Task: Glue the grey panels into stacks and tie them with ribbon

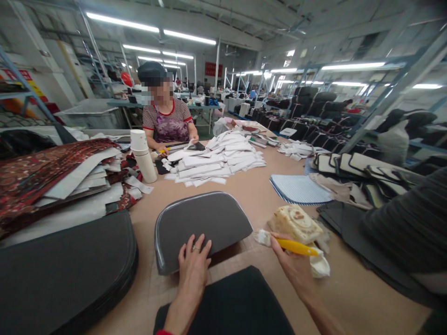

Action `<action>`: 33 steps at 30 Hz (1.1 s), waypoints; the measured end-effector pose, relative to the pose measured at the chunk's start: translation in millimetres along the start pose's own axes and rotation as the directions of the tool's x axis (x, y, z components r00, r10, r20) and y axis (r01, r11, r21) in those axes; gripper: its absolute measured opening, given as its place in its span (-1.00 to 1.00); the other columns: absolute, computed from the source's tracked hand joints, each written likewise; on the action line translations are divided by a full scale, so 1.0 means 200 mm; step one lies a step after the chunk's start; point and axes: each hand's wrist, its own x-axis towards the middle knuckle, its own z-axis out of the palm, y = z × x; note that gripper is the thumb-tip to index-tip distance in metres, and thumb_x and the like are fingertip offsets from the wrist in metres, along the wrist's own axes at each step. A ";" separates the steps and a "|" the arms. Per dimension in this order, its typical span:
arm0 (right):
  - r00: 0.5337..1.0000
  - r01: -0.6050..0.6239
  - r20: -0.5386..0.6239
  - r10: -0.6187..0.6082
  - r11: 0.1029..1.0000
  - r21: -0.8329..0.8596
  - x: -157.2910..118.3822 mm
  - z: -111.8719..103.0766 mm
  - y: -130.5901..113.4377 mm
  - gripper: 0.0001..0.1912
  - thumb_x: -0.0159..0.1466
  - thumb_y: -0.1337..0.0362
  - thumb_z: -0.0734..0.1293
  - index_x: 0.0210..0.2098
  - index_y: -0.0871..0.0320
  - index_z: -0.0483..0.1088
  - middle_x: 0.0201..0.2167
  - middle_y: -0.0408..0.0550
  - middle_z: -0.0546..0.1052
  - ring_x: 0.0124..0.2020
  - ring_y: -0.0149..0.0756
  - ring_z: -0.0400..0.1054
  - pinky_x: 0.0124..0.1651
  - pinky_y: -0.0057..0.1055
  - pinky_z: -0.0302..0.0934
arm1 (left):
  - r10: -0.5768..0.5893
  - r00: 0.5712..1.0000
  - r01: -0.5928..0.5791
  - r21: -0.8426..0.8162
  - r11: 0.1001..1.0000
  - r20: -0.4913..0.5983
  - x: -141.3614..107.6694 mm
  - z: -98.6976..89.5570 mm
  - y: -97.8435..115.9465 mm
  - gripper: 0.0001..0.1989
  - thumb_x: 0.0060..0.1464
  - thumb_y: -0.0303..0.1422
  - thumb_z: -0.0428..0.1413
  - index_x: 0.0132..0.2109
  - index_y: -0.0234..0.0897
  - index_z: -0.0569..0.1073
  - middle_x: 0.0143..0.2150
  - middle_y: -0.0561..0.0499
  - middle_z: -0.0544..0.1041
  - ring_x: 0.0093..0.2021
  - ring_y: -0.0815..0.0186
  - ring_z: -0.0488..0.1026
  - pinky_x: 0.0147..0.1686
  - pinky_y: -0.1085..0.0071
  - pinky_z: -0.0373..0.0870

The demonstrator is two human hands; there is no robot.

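A dark grey panel with rounded upper corners (206, 221) lies on the brown-covered table, with a whitish wet-looking line along its left and top rim. My left hand (193, 265) rests on its lower part, fingers spread and a ring on one. My right hand (291, 265) grips a yellow-handled brush (296, 246). The brush's bristles, coated in white paste, are at the panel's right corner. Just beyond the right hand sits a cream, paste-crusted block-like container (295, 223). Below my left hand lies a black panel (244, 307).
A stack of dark panels (70, 270) stands at left, patterned fabric (52, 172) behind it. White strips (220, 158) are heaped midtable, near stacked paper cups (142, 156). A co-worker (167, 111) sits opposite. Striped blue sheets (300, 188) and dark pieces (344, 223) lie right, beside another person's sleeve (412, 223).
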 end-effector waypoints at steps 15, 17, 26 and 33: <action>0.802 -0.228 0.588 -0.108 0.854 0.468 -0.36 0.55 -0.54 -0.74 0.09 0.06 0.33 -0.34 0.10 0.44 -0.32 -0.05 0.52 -0.27 -0.19 0.41 -0.16 -0.27 0.30 | -0.128 0.955 0.251 -0.497 0.831 0.269 0.04 -0.37 -0.41 -0.51 0.11 -0.51 -0.23 0.19 -0.49 0.14 -0.05 -0.16 0.48 -0.04 0.37 0.40 0.07 0.35 0.22; 0.762 -0.196 0.625 -0.172 0.857 0.476 -0.37 0.61 -0.56 -0.75 0.09 0.06 0.33 -0.36 0.10 0.44 -0.34 -0.06 0.53 -0.27 -0.21 0.40 -0.14 -0.27 0.29 | -0.122 0.955 0.244 -0.483 0.841 0.270 0.04 -0.36 -0.40 -0.50 0.09 -0.54 -0.24 0.20 -0.49 0.13 -0.06 -0.15 0.49 -0.05 0.38 0.40 0.07 0.36 0.22; 0.871 -0.075 0.490 -0.048 0.971 0.229 -0.08 0.28 -0.19 -0.70 0.09 0.00 0.31 -0.36 0.11 0.43 -0.35 -0.03 0.53 -0.26 -0.14 0.41 -0.10 -0.22 0.27 | -0.131 0.954 0.236 -0.406 0.883 0.269 0.05 -0.34 -0.42 -0.46 0.03 -0.59 -0.24 0.19 -0.42 0.18 -0.07 -0.13 0.49 -0.05 0.30 0.40 0.03 0.32 0.25; 0.984 -0.160 0.087 0.158 0.987 0.012 0.21 -0.14 0.07 -0.63 -0.07 -0.01 0.36 -0.41 0.15 0.45 -0.41 0.00 0.52 -0.30 -0.09 0.40 -0.12 -0.20 0.26 | -0.064 0.947 0.105 -0.118 0.987 0.314 0.02 -0.36 -0.22 -0.33 -0.07 -0.42 0.10 0.23 -0.36 0.14 0.10 -0.22 0.34 0.10 0.05 0.25 0.07 0.14 0.20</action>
